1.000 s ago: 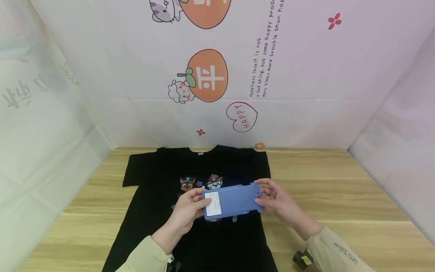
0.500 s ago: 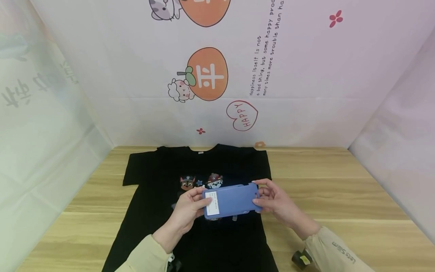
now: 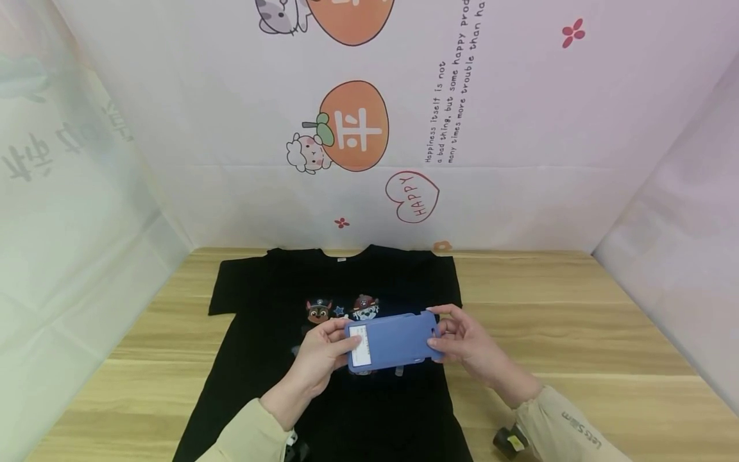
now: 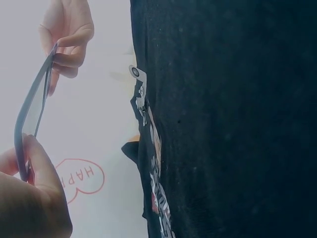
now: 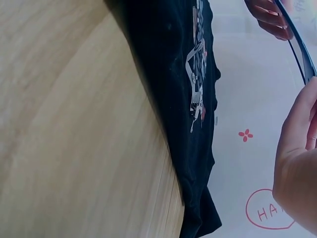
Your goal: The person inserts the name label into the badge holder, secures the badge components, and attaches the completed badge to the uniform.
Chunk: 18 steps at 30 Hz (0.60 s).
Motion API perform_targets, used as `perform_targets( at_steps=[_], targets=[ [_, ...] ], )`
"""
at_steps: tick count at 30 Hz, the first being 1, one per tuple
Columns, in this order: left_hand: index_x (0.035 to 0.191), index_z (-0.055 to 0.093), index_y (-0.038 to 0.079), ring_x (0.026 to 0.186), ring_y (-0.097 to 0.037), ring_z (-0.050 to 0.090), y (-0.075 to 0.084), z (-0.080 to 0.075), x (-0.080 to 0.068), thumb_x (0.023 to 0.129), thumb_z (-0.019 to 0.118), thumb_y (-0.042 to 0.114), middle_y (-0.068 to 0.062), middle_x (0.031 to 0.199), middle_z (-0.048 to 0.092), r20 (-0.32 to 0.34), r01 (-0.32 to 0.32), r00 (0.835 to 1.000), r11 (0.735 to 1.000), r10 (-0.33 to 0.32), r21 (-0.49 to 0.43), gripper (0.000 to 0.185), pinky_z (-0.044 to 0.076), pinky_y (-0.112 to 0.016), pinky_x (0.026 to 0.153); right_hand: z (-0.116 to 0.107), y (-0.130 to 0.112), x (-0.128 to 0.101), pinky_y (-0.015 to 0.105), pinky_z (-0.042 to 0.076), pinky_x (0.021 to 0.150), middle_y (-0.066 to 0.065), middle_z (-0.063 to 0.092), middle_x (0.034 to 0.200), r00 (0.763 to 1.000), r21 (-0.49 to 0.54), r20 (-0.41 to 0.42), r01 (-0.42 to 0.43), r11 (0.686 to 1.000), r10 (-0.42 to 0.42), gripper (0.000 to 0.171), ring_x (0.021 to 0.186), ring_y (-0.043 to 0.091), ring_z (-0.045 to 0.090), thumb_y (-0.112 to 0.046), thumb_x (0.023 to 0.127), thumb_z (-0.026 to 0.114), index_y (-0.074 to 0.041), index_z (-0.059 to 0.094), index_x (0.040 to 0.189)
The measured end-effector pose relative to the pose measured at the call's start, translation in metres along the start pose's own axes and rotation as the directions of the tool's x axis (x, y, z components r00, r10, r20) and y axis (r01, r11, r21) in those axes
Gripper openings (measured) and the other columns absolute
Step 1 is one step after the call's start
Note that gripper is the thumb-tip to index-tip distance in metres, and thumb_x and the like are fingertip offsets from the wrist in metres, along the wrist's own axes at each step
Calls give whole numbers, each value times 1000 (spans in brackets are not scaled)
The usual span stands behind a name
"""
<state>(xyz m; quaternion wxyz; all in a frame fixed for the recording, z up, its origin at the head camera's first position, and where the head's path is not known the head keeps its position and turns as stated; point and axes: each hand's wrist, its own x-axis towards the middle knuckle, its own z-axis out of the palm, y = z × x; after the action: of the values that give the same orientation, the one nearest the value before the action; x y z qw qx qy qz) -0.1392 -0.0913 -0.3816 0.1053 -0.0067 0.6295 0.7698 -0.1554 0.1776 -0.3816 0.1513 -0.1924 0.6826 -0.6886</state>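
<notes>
A flat blue card holder (image 3: 395,337) with a white label at its left end is held up above a black T-shirt (image 3: 248,372). It has two layers, and the upper one partly covers the label. My left hand (image 3: 314,359) pinches the label end, thumb on top. At the other end, near a small slot, my right hand (image 3: 473,343) pinches the upper layer between thumb and fingers. Seen edge-on in the left wrist view, the card holder (image 4: 32,106) shows a thin gap between its layers. Fingers under it are partly hidden.
The T-shirt lies spread on a wooden table (image 3: 548,308), its cartoon print (image 3: 319,312) facing up. A white printed cloth (image 3: 508,192) hangs behind the table, with more cloth at both sides. Dark wrist devices (image 3: 509,441) sit near the sleeves.
The upper layer of the card holder has slid a little left over the lower one, covering more of the label. My right hand has moved slightly left with it; my left hand stays nearly still.
</notes>
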Motion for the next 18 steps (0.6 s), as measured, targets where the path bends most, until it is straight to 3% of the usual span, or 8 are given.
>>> perform_targets(
  at_steps=[10, 18],
  targets=[
    [121, 49, -8, 85, -15, 67, 0, 0, -2, 90, 60, 1, -6, 97, 69, 6, -5, 1000, 1000, 5, 8, 34, 57, -32, 77, 3, 0, 0, 18, 50, 63, -6, 53, 82, 1000, -15, -18, 3, 1000, -3, 39, 68, 3, 52, -3, 89, 63, -19, 49, 122],
    [119, 50, -7, 85, -15, 66, -1, 0, -3, 90, 61, 2, -5, 96, 69, 14, -5, 1000, 1000, 5, 7, 32, 57, -33, 78, 4, 0, 1, 22, 55, 71, -5, 54, 82, 999, -13, -25, -21, 1000, 21, 39, 71, 4, 56, -3, 88, 63, -15, 49, 122]
  ],
)
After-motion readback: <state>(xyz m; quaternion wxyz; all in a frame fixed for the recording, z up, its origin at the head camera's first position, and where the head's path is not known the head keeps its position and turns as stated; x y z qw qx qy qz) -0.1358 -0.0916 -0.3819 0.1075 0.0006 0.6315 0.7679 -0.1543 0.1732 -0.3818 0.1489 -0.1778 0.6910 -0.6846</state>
